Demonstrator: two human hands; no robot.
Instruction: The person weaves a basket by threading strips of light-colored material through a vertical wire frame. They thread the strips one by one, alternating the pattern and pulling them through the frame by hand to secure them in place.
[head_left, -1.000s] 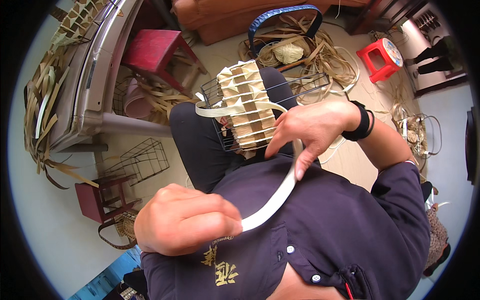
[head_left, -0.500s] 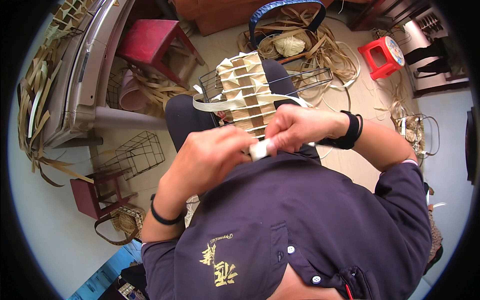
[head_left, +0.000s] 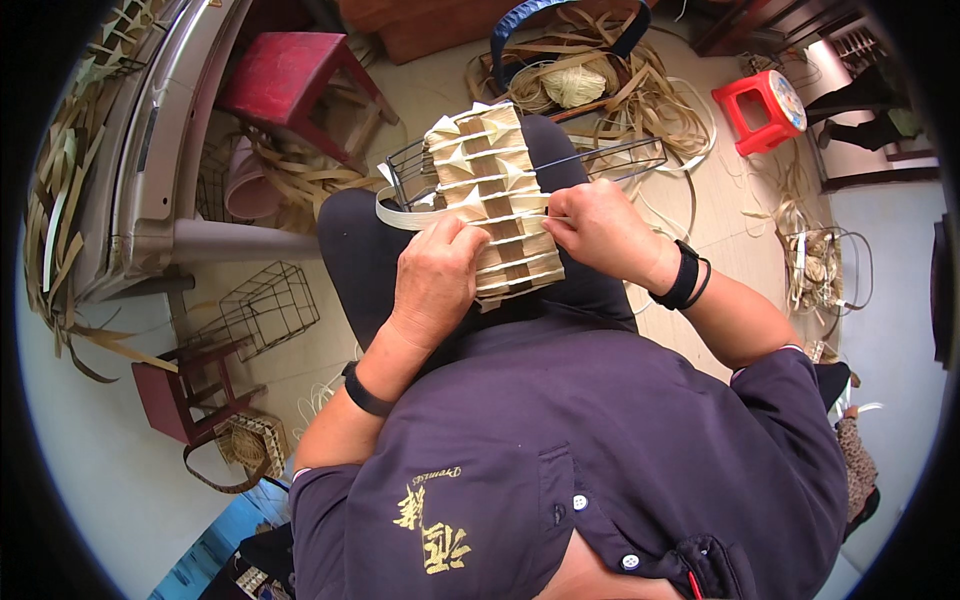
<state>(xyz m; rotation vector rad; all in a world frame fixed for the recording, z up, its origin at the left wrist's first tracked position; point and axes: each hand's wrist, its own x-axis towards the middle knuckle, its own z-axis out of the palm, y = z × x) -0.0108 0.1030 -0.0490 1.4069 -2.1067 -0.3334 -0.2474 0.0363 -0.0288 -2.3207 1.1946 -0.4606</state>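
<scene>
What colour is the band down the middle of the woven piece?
The middle band is brown, darker than the tan beside it; best seen in the head view.

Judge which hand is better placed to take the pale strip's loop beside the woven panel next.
Probably the left hand: its fingers are at the left part of the woven panel, close to the pale strip's loop. The right hand is at the panel's right edge, across from the loop.
</scene>
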